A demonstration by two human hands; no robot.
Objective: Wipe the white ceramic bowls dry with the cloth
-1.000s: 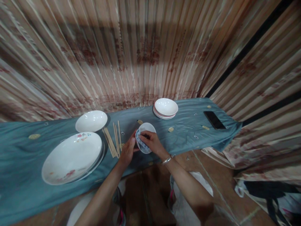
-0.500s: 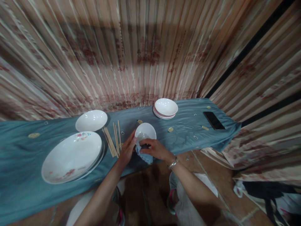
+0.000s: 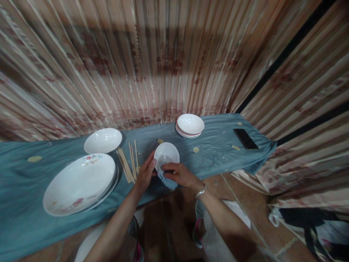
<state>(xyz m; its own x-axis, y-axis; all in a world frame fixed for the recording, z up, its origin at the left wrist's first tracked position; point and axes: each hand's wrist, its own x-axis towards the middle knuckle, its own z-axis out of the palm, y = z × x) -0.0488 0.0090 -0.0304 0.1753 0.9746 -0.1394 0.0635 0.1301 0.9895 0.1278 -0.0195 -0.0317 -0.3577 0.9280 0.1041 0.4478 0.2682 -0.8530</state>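
Observation:
A small white bowl (image 3: 167, 151) is tilted toward me above the front edge of the cloth-covered table. My left hand (image 3: 145, 173) grips its left side, thumb near the rim and fingers behind. In my right hand (image 3: 178, 174) is a light blue cloth (image 3: 168, 182), pressed against the bowl's near inner side and hanging over the rim. The right fingers are bent around the cloth, and part of it is hidden under them. Just left of my left hand lie several wooden chopsticks (image 3: 125, 165) in two loose groups.
On the blue tablecloth (image 3: 209, 160), large floral plates (image 3: 79, 185) are stacked at left, with a white bowl (image 3: 103, 141) behind. Stacked bowls (image 3: 191, 124) stand at the back, and a black phone (image 3: 245, 139) lies at right. A pleated curtain (image 3: 163, 65) hangs behind the table.
The view has shifted slightly, so everything sits a little further left. Both hands keep hold of the bowl and cloth; the right fingers and cloth have moved slightly at the bowl's near rim.

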